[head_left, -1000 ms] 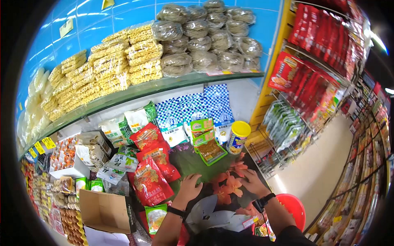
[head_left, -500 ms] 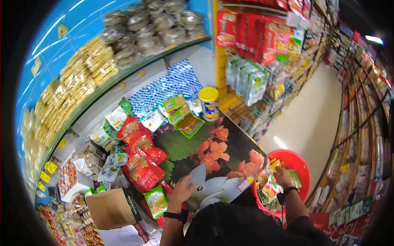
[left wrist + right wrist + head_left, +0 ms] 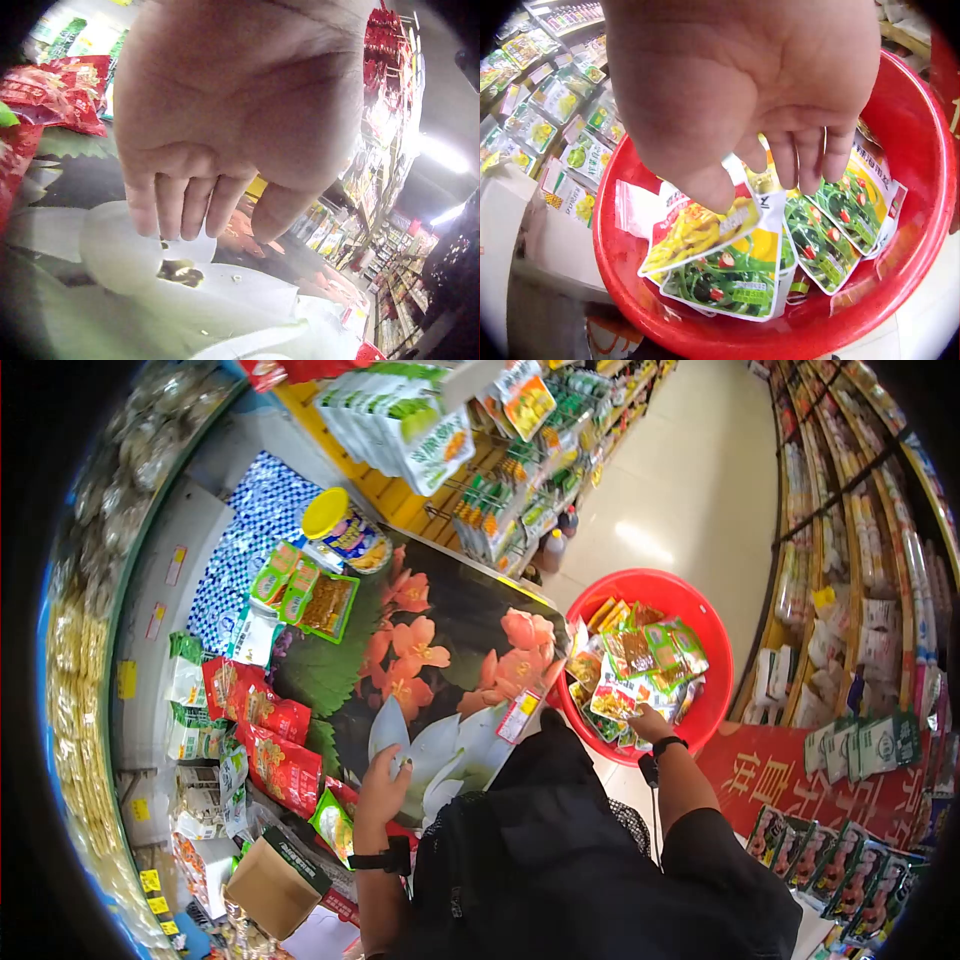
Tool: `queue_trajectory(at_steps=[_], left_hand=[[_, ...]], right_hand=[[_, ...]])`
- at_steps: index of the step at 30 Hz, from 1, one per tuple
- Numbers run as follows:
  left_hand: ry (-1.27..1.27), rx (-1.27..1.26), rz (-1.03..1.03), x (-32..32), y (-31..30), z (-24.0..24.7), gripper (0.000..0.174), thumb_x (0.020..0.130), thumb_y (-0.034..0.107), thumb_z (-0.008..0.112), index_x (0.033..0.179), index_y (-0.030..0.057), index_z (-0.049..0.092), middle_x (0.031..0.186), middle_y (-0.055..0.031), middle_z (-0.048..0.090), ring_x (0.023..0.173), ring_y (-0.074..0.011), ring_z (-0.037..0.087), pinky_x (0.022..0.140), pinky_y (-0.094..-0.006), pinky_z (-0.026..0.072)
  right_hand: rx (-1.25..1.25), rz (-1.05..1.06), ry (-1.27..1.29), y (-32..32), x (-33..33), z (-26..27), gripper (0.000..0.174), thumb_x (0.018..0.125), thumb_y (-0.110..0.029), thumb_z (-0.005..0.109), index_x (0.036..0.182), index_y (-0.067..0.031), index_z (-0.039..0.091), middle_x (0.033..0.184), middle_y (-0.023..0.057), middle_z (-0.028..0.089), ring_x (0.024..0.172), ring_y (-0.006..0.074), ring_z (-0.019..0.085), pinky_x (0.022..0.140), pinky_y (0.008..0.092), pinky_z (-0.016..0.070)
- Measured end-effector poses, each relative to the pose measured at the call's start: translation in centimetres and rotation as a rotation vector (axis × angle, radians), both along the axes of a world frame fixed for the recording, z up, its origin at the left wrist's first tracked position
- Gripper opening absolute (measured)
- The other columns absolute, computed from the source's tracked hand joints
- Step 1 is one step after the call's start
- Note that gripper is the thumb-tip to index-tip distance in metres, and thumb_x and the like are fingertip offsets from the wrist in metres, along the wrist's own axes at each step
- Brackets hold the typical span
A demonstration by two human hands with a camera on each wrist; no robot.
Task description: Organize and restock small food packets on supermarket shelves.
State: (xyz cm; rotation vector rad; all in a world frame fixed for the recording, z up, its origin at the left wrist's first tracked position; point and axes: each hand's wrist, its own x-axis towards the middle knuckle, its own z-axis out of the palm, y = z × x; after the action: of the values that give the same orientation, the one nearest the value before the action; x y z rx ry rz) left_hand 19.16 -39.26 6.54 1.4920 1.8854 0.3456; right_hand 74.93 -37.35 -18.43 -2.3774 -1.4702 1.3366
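My left hand [image 3: 385, 788] rests on the flower-printed tabletop [image 3: 445, 685], near its front edge. In the left wrist view its fingers [image 3: 196, 206] extend nearly straight over a white petal print, holding nothing. Down in the red basket [image 3: 722, 660], to the right of the table, my right hand [image 3: 652, 726] is among glossy food packets. Its thumb and fingers pinch the top of a packet picturing yellow strips [image 3: 697, 236]. Packets with green strands and red pepper pieces [image 3: 821, 238] lie beneath and beside that one; my palm hides part of the pile.
Red packets [image 3: 280, 760], an opened cardboard box [image 3: 272, 890], green-edged packets [image 3: 333, 605] and a yellow-lidded can [image 3: 345, 530] stand on the left part of the table. A packet rack [image 3: 400, 425] adjoins its far end. Beyond the basket, shelves [image 3: 850, 560] line the aisle.
My right hand has left the tabletop and gone into the red basket, where it now grips a packet. The head view has swung right and down. My left hand stays on the table.
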Motion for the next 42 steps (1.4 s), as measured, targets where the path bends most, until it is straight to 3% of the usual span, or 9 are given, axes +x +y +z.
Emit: queue_trajectory(at_steps=[6, 10, 14, 17, 21, 28, 31, 35, 42], left_hand=[[0.026, -0.002, -0.067, 2.0, 2.2, 2.2, 0.046, 0.093, 0.018, 0.066, 0.135, 0.0022, 0.055, 0.135, -0.0194, 0.059, 0.123, -0.0367, 0.058, 0.101, -0.0416, 0.047], [0.033, -0.002, -0.071, 3.0, 2.8, 2.9, 0.047, 0.093, 0.017, 0.066, 0.136, 0.0024, 0.054, 0.134, -0.019, 0.06, 0.122, -0.0364, 0.058, 0.1, -0.0416, 0.0475], [0.009, -0.005, -0.08, 3.5, 2.4, 3.0, 0.047, 0.093, 0.017, 0.067, 0.136, 0.0033, 0.055, 0.134, -0.0188, 0.06, 0.123, -0.0357, 0.058, 0.101, -0.0411, 0.0471], [0.024, 0.003, -0.089, 3.3, 2.0, 3.0, 0.047, 0.092, 0.017, 0.067, 0.136, 0.0044, 0.055, 0.134, -0.0186, 0.059, 0.123, -0.035, 0.058, 0.101, -0.0412, 0.0468], [0.013, -0.033, -0.003, 3.9, 1.6, 4.3, 0.047, 0.093, 0.017, 0.067, 0.136, 0.0059, 0.055, 0.134, -0.0173, 0.059, 0.121, -0.0326, 0.059, 0.102, -0.0407, 0.0472], [0.008, -0.065, 0.043, 4.5, 1.1, 4.6, 0.045, 0.094, 0.017, 0.066, 0.137, 0.0049, 0.055, 0.134, -0.0166, 0.059, 0.12, -0.0313, 0.06, 0.102, -0.04, 0.0472], [-0.008, -0.047, 0.063, 5.1, 0.9, 4.7, 0.045, 0.094, 0.016, 0.066, 0.136, 0.0029, 0.055, 0.133, -0.0176, 0.059, 0.119, -0.031, 0.059, 0.103, -0.0397, 0.0465], [0.001, -0.033, 0.077, 5.4, 0.5, 5.0, 0.046, 0.094, 0.016, 0.066, 0.136, 0.0011, 0.054, 0.131, -0.0187, 0.059, 0.118, -0.0306, 0.059, 0.104, -0.0393, 0.0458], [-0.018, -0.02, 0.135, 6.1, 0.3, 4.7, 0.049, 0.095, 0.019, 0.066, 0.138, 0.0012, 0.053, 0.133, -0.0202, 0.058, 0.119, -0.0321, 0.061, 0.102, -0.0405, 0.0481]], right_hand=[[0.076, -0.325, -0.083, -0.4, -1.5, 0.4, 0.06, 0.08, -0.029, 0.069, 0.134, -0.0065, 0.058, 0.11, 0.026, 0.071, 0.105, 0.0379, 0.069, 0.092, 0.0448, 0.0532], [0.268, -0.283, -0.181, 2.6, -0.9, 1.2, 0.059, 0.081, -0.026, 0.07, 0.136, -0.007, 0.057, 0.104, 0.0243, 0.072, 0.099, 0.0358, 0.07, 0.088, 0.0432, 0.0541], [0.203, -0.419, 0.258, 5.7, -0.5, -2.0, 0.07, 0.081, -0.028, 0.074, 0.145, -0.012, 0.052, 0.09, 0.0154, 0.072, 0.081, 0.0246, 0.07, 0.078, 0.0373, 0.0546], [0.075, -0.733, 0.735, 6.9, 0.8, -7.0, 0.055, 0.086, -0.013, 0.072, 0.139, -0.017, 0.059, 0.079, 0.0042, 0.064, 0.062, 0.0132, 0.056, 0.057, 0.0307, 0.0453], [0.184, -0.867, 0.662, 8.8, 0.0, -7.4, 0.066, 0.092, -0.012, 0.068, 0.153, -0.0188, 0.043, 0.072, -0.0034, 0.051, 0.056, 0.0085, 0.046, 0.049, 0.0263, 0.0365], [0.339, -0.824, 0.389, 9.9, 4.8, -17.7, 0.063, 0.084, -0.016, 0.067, 0.146, -0.0163, 0.054, 0.091, 0.0047, 0.065, 0.061, 0.0119, 0.05, 0.051, 0.0294, 0.0408], [0.203, -0.839, 0.499, 10.4, 4.1, -13.1, 0.041, 0.085, -0.022, 0.063, 0.126, -0.0178, 0.064, 0.093, 0.0005, 0.056, 0.082, 0.0149, 0.052, 0.061, 0.0348, 0.0436], [0.146, -0.969, 0.607, 11.1, 3.2, -8.8, 0.015, 0.084, -0.019, 0.059, 0.097, -0.0169, 0.065, 0.085, -0.0002, 0.053, 0.074, 0.0165, 0.05, 0.054, 0.0333, 0.0399], [0.147, -0.986, 0.355, 11.8, 5.2, -11.0, 0.039, 0.078, -0.021, 0.065, 0.103, 0.0079, 0.069, 0.09, 0.0118, 0.069, 0.077, 0.0246, 0.06, 0.071, 0.0418, 0.0476]])
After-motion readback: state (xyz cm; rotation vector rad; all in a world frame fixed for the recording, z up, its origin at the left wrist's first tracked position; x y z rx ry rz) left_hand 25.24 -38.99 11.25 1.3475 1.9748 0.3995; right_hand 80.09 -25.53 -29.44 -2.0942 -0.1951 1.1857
